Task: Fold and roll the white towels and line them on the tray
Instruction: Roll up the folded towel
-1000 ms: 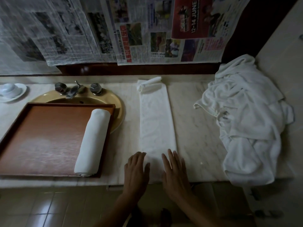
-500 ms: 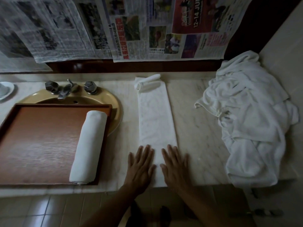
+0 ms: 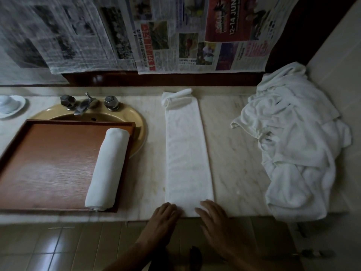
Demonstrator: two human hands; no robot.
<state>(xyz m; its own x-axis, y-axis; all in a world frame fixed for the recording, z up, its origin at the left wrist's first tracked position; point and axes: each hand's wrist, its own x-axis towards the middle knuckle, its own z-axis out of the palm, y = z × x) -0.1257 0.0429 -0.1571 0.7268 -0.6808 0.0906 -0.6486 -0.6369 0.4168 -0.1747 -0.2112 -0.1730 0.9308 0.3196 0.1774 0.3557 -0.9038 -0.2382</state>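
A white towel folded into a long narrow strip (image 3: 186, 153) lies on the marble counter, running from the back wall to the front edge; its far end is bunched. My left hand (image 3: 163, 216) and my right hand (image 3: 212, 215) rest at the strip's near end, at its left and right corners, fingers fairly straight. One rolled white towel (image 3: 108, 169) lies along the right side of the brown wooden tray (image 3: 48, 163) at the left. A heap of loose white towels (image 3: 293, 141) sits at the right.
The tray partly covers a tan sink (image 3: 136, 122) with a chrome tap (image 3: 85, 103). A white cup on a saucer (image 3: 9, 105) stands far left. Newspaper sheets (image 3: 156, 32) hang on the back wall. Tiled floor lies below the counter's front edge.
Both hands have slid back along the towel strip toward the counter's front edge and now sit at its near corners.
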